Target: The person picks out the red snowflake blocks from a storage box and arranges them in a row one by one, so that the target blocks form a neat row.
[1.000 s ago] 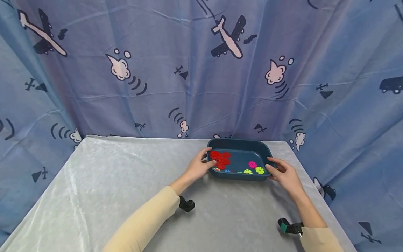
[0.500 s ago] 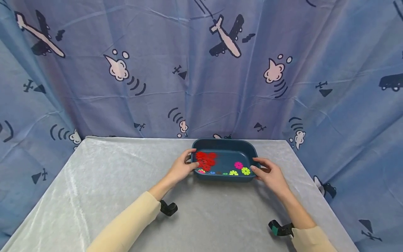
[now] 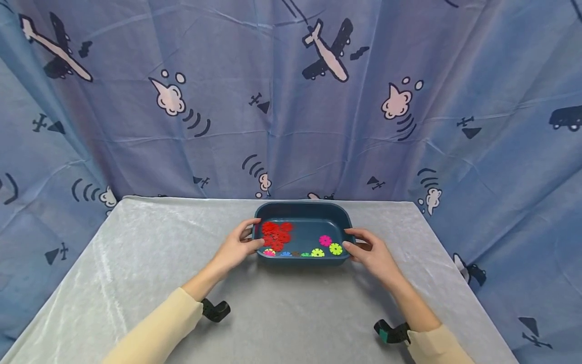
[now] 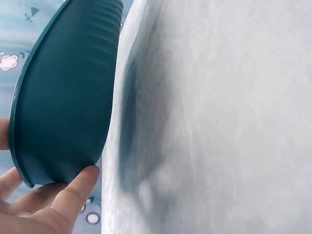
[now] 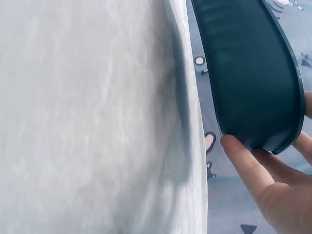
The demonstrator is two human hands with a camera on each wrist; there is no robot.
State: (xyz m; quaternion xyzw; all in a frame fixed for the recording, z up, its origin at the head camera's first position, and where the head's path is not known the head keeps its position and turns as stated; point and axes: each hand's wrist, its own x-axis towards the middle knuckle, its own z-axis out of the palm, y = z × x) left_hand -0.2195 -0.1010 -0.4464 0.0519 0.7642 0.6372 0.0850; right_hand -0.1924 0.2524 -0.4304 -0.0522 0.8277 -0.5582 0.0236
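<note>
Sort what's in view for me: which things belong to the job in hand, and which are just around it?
In the job:
dark teal tray, gripped at its ends by the left hand and right hand
red pieces, pink piece, yellow-green pieces inside

Just around it:
pale cloth
patterned curtain
black wrist devices

At the centre of the head view are one tray and two hands: one left hand, one right hand. Inside are one pink disc, two yellow-green discs and one pile of red discs too overlapped to count. Lower left and lower right show two sleeves and two black wrist devices.
</note>
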